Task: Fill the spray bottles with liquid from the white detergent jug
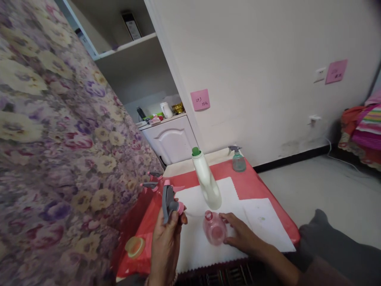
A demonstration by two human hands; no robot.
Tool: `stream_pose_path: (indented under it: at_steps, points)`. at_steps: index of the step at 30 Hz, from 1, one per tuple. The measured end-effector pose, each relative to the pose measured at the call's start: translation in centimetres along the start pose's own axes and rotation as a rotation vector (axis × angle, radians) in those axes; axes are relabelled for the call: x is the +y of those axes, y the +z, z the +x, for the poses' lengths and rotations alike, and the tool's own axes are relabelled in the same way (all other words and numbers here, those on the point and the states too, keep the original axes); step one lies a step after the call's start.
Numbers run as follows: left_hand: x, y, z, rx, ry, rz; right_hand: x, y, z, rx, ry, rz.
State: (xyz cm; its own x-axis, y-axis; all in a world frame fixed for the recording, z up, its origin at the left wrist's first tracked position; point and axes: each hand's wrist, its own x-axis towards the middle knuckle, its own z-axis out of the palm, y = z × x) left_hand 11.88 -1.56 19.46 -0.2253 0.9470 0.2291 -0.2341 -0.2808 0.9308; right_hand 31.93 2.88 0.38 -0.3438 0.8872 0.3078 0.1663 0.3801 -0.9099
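My left hand is closed around a grey and pink spray nozzle, held up over the left part of the white sheet. A pink see-through bottle without a nozzle stands on the white sheet. At its right side is my right hand, thumb and fingers apart around the bottle's edge; whether they press on it is hard to tell. Behind the bottle stands a tall pale green bottle with a green top.
On the red cloth are a green spray bottle at the back right, pink spray bottles at the back left and a round yellowish container at the front left. A floral curtain borders the left side.
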Motion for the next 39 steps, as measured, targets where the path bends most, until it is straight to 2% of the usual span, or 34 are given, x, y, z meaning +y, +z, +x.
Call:
stream_pose_path:
  at_steps: [5, 10, 14, 17, 22, 28, 32, 35, 39]
  points:
    - [-2.0, 0.3, 0.7, -0.042, -0.029, 0.129, 0.1, 0.0, 0.0, -0.006, -0.015, -0.006]
    - [-5.1, 0.6, 1.2, -0.142, -0.028, 0.355, 0.2, 0.1, 0.2, -0.002, -0.028, -0.027]
    - [-7.7, 0.6, 1.0, -0.192, -0.105, 0.412, 0.1, 0.1, 0.2, 0.003, -0.019, -0.054]
    - [-8.9, 0.5, 0.8, -0.186, -0.145, 0.421, 0.1, 0.2, 0.2, 0.004, -0.028, -0.060]
    - [-9.6, 0.1, 0.7, -0.229, -0.120, 0.443, 0.0, 0.2, 0.2, 0.011, -0.040, -0.083]
    - [-10.0, -0.2, 0.8, -0.224, -0.092, 0.520, -0.1, 0.2, 0.3, 0.016, -0.022, -0.088]
    - [-10.2, -0.4, 0.9, -0.276, -0.012, 0.603, -0.3, 0.1, 0.1, 0.020, -0.038, -0.071]
    - [-10.5, -0.7, 0.9, -0.288, 0.033, 0.638, -1.6, -0.3, 0.2, 0.062, -0.081, -0.034]
    - [-11.1, -1.1, 0.9, -0.290, 0.010, 0.650, -4.9, -1.0, 1.7, 0.111, -0.151, 0.032]
